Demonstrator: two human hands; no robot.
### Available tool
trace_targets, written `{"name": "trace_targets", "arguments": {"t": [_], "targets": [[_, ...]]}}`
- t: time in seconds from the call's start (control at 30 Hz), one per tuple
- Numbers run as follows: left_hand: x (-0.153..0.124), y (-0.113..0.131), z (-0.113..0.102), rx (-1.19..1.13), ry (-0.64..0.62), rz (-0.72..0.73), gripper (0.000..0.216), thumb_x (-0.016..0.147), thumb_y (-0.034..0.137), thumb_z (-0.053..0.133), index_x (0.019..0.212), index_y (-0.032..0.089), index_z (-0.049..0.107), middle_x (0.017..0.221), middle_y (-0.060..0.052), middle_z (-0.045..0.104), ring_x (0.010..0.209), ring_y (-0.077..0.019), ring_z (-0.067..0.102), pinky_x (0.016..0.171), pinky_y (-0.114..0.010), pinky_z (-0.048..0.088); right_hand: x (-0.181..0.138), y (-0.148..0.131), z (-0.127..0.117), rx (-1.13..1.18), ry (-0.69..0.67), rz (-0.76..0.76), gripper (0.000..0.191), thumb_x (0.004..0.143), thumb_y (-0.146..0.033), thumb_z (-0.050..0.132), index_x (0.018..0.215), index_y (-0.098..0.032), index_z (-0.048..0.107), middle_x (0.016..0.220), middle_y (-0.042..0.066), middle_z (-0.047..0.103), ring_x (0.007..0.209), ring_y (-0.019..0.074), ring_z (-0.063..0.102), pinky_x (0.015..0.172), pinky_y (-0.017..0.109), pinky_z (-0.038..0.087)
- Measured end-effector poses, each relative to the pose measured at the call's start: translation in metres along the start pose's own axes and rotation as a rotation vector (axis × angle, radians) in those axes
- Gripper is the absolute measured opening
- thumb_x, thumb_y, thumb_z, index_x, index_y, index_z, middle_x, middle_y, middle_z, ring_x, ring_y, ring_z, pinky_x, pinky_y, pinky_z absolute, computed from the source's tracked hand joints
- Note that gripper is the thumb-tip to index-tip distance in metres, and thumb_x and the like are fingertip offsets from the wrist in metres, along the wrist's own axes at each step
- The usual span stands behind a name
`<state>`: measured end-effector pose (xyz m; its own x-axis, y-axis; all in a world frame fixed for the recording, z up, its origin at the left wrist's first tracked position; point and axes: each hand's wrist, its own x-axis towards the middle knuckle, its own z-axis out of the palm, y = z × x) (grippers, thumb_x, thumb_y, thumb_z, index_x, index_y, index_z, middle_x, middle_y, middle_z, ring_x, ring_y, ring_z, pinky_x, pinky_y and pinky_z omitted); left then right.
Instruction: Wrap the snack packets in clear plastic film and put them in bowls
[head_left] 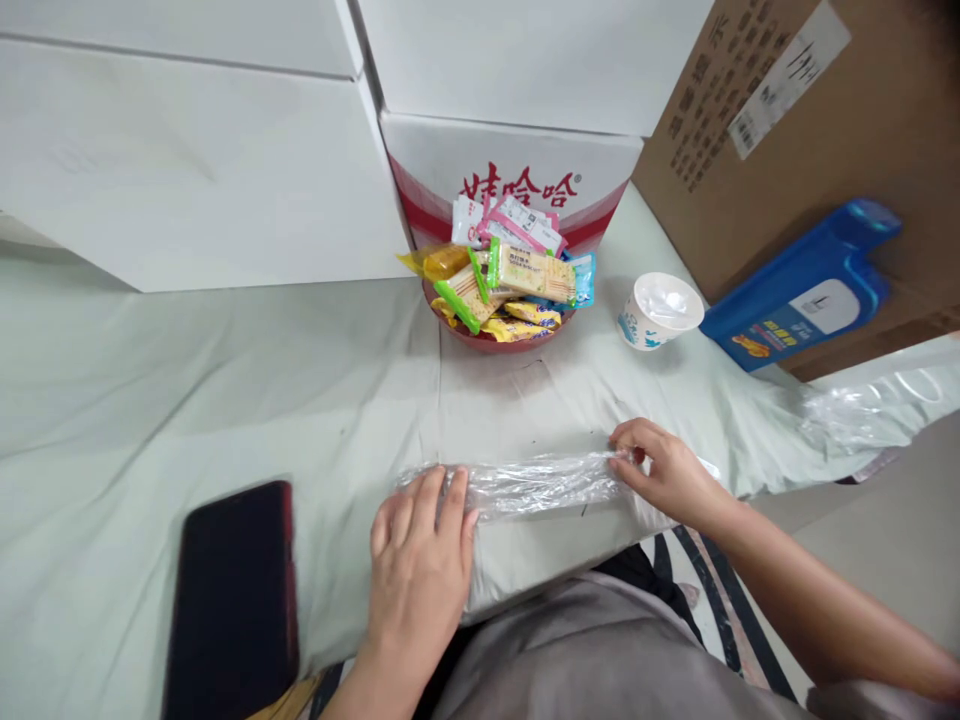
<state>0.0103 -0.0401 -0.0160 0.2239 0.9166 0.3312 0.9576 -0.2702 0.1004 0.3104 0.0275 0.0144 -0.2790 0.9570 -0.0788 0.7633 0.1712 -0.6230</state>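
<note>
A clear plastic bag (544, 484), gathered into a long crinkled strip, lies across the front of the cloth-covered surface. My left hand (424, 550) rests palm down on its left end, fingers stretched out and holding nothing. At the other end, my right hand (664, 470) pinches the plastic between thumb and fingers. Beyond the strip stands a reddish bowl (501, 345) heaped with wrapped snacks (529, 272). A white paper cup (646, 318) with a blue print is to the right of the bowl; something clear and crumpled sits inside it.
A black phone (232, 600) lies at the left on the pale green cloth (322, 390). White boxes (195, 160) and a red-and-white carton (517, 150) line the back. On the right, a blue bottle (802, 285) leans against a brown cardboard box (750, 200), near more clear plastic (862, 410).
</note>
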Motion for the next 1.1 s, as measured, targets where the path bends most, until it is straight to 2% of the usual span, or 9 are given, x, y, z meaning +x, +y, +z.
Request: {"name": "trace_targets", "arguments": {"t": [0.1,0.23,0.3,0.4,0.5,0.6,0.7,0.87,1.1], "targets": [[0.0,0.008,-0.003,-0.084,0.078,0.029,0.039,0.093,0.019,0.048,0.131,0.012,0.054,0.13,-0.019,0.059,0.121,-0.0342,0.054,0.107,-0.057,0.031,-0.006,0.005,-0.006,0.326,-0.058,0.184,0.02,0.083,-0.036,0.06,0.084,-0.022,0.045,0.082,0.001,0.061,0.061,0.0121,0.056,0.057,0.028,0.047],[-0.006,0.03,-0.002,-0.237,0.18,0.133,0.035,0.089,0.015,0.055,0.124,0.014,0.06,0.116,-0.013,0.067,0.113,-0.0296,0.057,0.099,-0.045,0.041,-0.018,0.004,-0.014,0.512,-0.159,0.256,0.037,0.084,-0.038,0.063,0.112,-0.021,0.046,0.067,-0.007,0.048,0.053,0.0093,0.05,0.049,0.023,0.041],[-0.009,0.041,0.003,-0.291,0.116,0.196,0.034,0.091,0.017,0.055,0.124,0.015,0.061,0.115,-0.011,0.068,0.108,-0.0262,0.059,0.095,-0.039,0.043,-0.023,-0.002,-0.022,0.548,-0.255,0.241,0.046,0.087,-0.04,0.062,0.125,-0.021,0.044,0.067,-0.008,0.045,0.051,0.0077,0.047,0.046,0.021,0.039],[-0.011,0.049,0.012,-0.331,-0.007,0.257,0.034,0.096,0.026,0.049,0.127,0.019,0.06,0.125,-0.007,0.066,0.117,-0.0252,0.056,0.102,-0.04,0.039,-0.028,-0.02,-0.036,0.622,-0.517,0.224,0.05,0.089,-0.042,0.061,0.132,-0.022,0.045,0.069,-0.007,0.047,0.049,0.0063,0.048,0.044,0.019,0.041],[-0.01,0.047,0.016,-0.338,-0.083,0.394,0.036,0.098,0.028,0.043,0.132,0.022,0.057,0.134,-0.005,0.061,0.131,-0.0227,0.047,0.112,-0.043,0.03,-0.023,-0.04,-0.045,0.725,-0.799,0.218,0.04,0.09,-0.044,0.061,0.12,-0.018,0.056,0.07,-0.004,0.056,0.051,0.0071,0.055,0.047,0.019,0.045],[-0.007,0.043,0.014,-0.333,-0.134,0.473,0.039,0.098,0.025,0.041,0.136,0.021,0.053,0.139,-0.005,0.058,0.137,-0.022,0.041,0.114,-0.043,0.03,-0.006,-0.054,-0.039,0.88,-0.92,0.198,0.043,0.086,-0.05,0.064,0.112,-0.015,0.059,0.082,0.003,0.067,0.059,0.0091,0.063,0.051,0.019,0.047],[-0.007,0.041,0.012,-0.4,-0.112,0.443,0.039,0.097,0.026,0.044,0.134,0.019,0.054,0.138,-0.005,0.058,0.137,-0.0235,0.042,0.113,-0.042,0.033,0.022,-0.064,-0.02,0.996,-0.872,0.152,0.056,0.084,-0.058,0.063,0.118,-0.015,0.056,0.098,0.009,0.07,0.066,0.0108,0.067,0.051,0.017,0.046],[-0.01,0.037,0.014,-0.43,-0.069,0.392,0.043,0.093,0.021,0.047,0.134,0.01,0.052,0.138,-0.012,0.057,0.132,-0.0277,0.048,0.106,-0.042,0.044,0.063,-0.075,0.019,1.046,-0.7,0.282,0.047,0.084,-0.053,0.065,0.11,-0.015,0.057,0.106,0.011,0.069,0.069,0.0114,0.067,0.052,0.018,0.048],[-0.014,0.036,0.021,-0.539,0.011,0.29,0.046,0.092,0.015,0.051,0.136,0.004,0.044,0.136,-0.017,0.056,0.137,-0.0274,0.042,0.103,-0.038,0.048,0.067,-0.075,0.037,1.134,-0.54,0.398,0.054,0.081,-0.048,0.071,0.119,-0.016,0.051,0.13,0.018,0.058,0.084,0.0155,0.068,0.059,0.022,0.053]]}}
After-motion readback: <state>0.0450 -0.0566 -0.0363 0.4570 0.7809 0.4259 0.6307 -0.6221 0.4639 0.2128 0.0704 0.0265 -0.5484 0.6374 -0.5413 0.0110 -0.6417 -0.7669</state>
